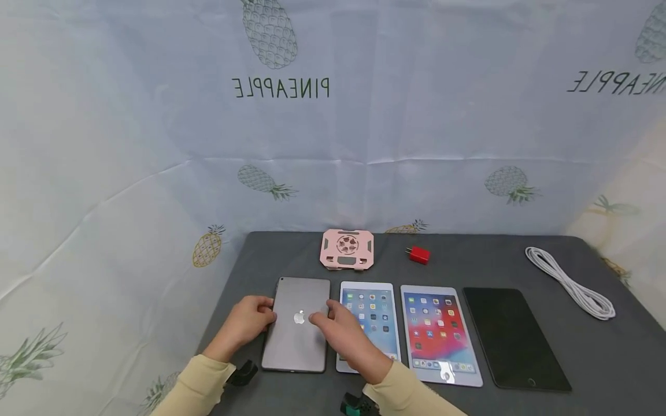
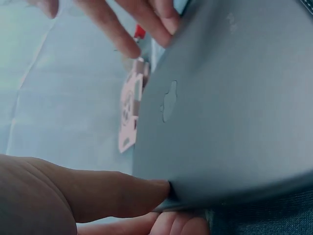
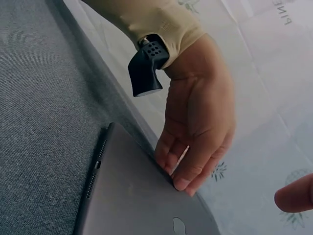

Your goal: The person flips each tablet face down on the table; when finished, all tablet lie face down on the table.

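A grey tablet (image 1: pixel 298 349) lies back side up with its apple logo showing, leftmost in a row of tablets. My left hand (image 1: pixel 247 323) pinches its left edge; the left wrist view shows the thumb on the back and fingers curled under the rim. Over the right edge is my right hand (image 1: pixel 351 335), with fingertips at the rim in the left wrist view and the thumb (image 3: pixel 298 196) held off the surface in the right wrist view. Beneath the right hand, a white tablet (image 1: pixel 380 315) with a lit home screen is partly hidden.
Further right lie another lit white tablet (image 1: pixel 439 335) and a dark-screened black tablet (image 1: pixel 512 341). Behind the row are a pink vented stand (image 1: pixel 347 249), a red charger plug (image 1: pixel 418 255) and a bundled white cable (image 1: pixel 569 283). A pineapple-print curtain (image 1: pixel 416 127) surrounds the grey table (image 1: pixel 484 260).
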The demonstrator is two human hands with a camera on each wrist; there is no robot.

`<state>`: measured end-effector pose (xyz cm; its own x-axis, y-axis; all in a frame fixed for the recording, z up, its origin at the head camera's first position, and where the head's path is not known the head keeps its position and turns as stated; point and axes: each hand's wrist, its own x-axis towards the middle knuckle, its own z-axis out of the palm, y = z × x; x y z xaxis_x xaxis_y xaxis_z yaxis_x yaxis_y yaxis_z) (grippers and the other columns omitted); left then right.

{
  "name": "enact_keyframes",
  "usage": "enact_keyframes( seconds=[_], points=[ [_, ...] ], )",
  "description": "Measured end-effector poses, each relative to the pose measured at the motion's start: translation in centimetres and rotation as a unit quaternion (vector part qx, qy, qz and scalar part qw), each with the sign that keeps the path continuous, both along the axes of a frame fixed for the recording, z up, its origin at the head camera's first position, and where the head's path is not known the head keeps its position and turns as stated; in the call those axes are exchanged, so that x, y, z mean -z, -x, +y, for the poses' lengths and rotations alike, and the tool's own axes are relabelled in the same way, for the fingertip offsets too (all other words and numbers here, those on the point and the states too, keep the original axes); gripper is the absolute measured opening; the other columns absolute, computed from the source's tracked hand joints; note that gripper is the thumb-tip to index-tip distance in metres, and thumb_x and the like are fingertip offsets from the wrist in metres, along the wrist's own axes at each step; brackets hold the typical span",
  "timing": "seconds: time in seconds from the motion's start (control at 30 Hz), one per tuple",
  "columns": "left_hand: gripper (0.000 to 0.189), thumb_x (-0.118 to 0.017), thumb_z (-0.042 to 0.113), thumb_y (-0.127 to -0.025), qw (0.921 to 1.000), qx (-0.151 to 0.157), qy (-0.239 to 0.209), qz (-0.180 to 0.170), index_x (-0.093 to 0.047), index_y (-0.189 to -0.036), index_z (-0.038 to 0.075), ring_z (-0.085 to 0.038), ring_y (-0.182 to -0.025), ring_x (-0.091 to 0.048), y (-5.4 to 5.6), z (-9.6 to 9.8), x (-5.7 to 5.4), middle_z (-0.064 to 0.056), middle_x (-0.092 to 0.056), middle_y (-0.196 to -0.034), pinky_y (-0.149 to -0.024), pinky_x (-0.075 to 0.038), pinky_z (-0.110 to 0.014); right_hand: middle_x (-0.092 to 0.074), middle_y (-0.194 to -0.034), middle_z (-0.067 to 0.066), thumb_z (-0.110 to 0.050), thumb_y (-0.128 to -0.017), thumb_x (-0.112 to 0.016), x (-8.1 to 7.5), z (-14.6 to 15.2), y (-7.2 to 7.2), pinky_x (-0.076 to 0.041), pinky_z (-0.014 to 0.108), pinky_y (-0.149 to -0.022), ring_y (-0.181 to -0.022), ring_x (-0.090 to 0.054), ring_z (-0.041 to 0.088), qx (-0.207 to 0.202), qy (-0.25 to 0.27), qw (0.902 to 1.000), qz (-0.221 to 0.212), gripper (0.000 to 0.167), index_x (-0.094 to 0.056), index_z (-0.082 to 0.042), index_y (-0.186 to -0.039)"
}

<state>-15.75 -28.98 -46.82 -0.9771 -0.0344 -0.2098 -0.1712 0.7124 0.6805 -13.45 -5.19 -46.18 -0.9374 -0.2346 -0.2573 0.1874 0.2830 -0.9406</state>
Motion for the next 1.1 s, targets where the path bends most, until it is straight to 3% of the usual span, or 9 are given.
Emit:
enact_keyframes(
  seconds=[0.2,0.33,0.4,0.53,0.63,0.73,0.8,1.1],
  points=[
    [0.039,-0.072,0.008,-0.095,0.9965,0.012,0.075,0.034,-0.073,-0.131,-0.007,-0.016,-0.084,-0.068,-0.4,0.1,0.1,-0.007,-0.079,-0.1,-0.073,-0.057,-0.038,-0.051,-0.156,0.037,-0.035,-0.098,-0.065,0.2,-0.6,-0.5,-0.049,0.067,-0.111,-0.144,-0.054,0.049,-0.012,0.0,0.9997,0.021,0.08,-0.041,0.013,-0.158],
    [0.039,-0.069,0.005,-0.093,0.993,0.008,0.107,0.049,-0.074,-0.13,-0.007,-0.015,-0.076,-0.064,-0.9,0.0,0.2,-0.007,-0.079,-0.097,-0.066,-0.054,-0.035,-0.054,-0.156,0.034,-0.037,-0.098,-0.065,0.3,-1.0,-0.7,-0.05,0.066,-0.111,-0.143,-0.056,0.048,-0.024,-0.007,0.9993,0.027,0.079,-0.045,0.01,-0.158],
    [0.038,-0.066,0.004,-0.092,0.9918,0.009,0.113,0.06,-0.076,-0.127,-0.007,-0.014,-0.069,-0.058,-0.9,0.2,0.3,-0.005,-0.075,-0.088,-0.062,-0.049,-0.032,-0.055,-0.155,0.032,-0.038,-0.097,-0.066,0.3,-1.0,-0.8,-0.051,0.066,-0.108,-0.141,-0.058,0.046,-0.022,-0.012,0.9993,0.028,0.078,-0.046,0.009,-0.157],
    [0.015,-0.063,0.004,-0.092,0.991,0.012,0.113,0.07,-0.077,-0.092,-0.002,-0.012,-0.056,-0.041,-0.8,1.1,0.3,0.004,-0.049,-0.063,-0.055,-0.034,-0.028,-0.054,-0.157,0.032,-0.036,-0.098,-0.066,0.2,-0.5,-0.7,-0.052,0.065,-0.107,-0.14,-0.058,0.046,-0.017,-0.01,0.9994,0.027,0.078,-0.046,0.01,-0.157],
    [0.029,-0.062,0.004,-0.093,0.9911,0.003,0.116,0.066,-0.054,-0.066,0.011,-0.011,-0.051,-0.034,-0.8,1.9,0.1,0.006,-0.034,-0.057,-0.052,-0.029,-0.027,-0.052,-0.158,0.033,-0.035,-0.099,-0.066,0.2,0.0,-0.6,-0.051,0.065,-0.11,-0.143,-0.055,0.048,-0.02,-0.004,0.9995,0.025,0.076,-0.046,0.011,-0.157],
    [0.042,-0.063,0.007,-0.095,0.9896,-0.005,0.127,0.067,-0.04,-0.061,0.018,-0.011,-0.049,-0.035,-1.1,2.5,-0.2,0.007,-0.032,-0.055,-0.05,-0.029,-0.028,-0.052,-0.158,0.032,-0.035,-0.099,-0.066,0.2,0.3,-0.6,-0.05,0.065,-0.111,-0.145,-0.054,0.048,-0.025,-0.001,0.9994,0.025,0.075,-0.048,0.011,-0.156],
    [0.044,-0.063,0.008,-0.096,0.9878,-0.002,0.137,0.075,-0.04,-0.06,0.019,-0.012,-0.049,-0.036,-1.3,2.8,-0.4,0.007,-0.033,-0.055,-0.05,-0.03,-0.029,-0.053,-0.158,0.031,-0.035,-0.098,-0.066,0.3,0.4,-0.6,-0.051,0.065,-0.111,-0.144,-0.055,0.048,-0.028,-0.002,0.9993,0.025,0.074,-0.049,0.01,-0.155],
    [0.036,-0.065,0.009,-0.096,0.9837,0.004,0.161,0.08,-0.058,-0.061,0.015,-0.015,-0.05,-0.046,-1.8,3.5,-0.7,0.002,-0.046,-0.056,-0.05,-0.035,-0.031,-0.055,-0.157,0.028,-0.037,-0.098,-0.066,0.5,1.0,-0.5,-0.053,0.063,-0.108,-0.139,-0.06,0.043,-0.055,0.008,0.9982,0.022,0.074,-0.05,0.008,-0.155]
  ],
)
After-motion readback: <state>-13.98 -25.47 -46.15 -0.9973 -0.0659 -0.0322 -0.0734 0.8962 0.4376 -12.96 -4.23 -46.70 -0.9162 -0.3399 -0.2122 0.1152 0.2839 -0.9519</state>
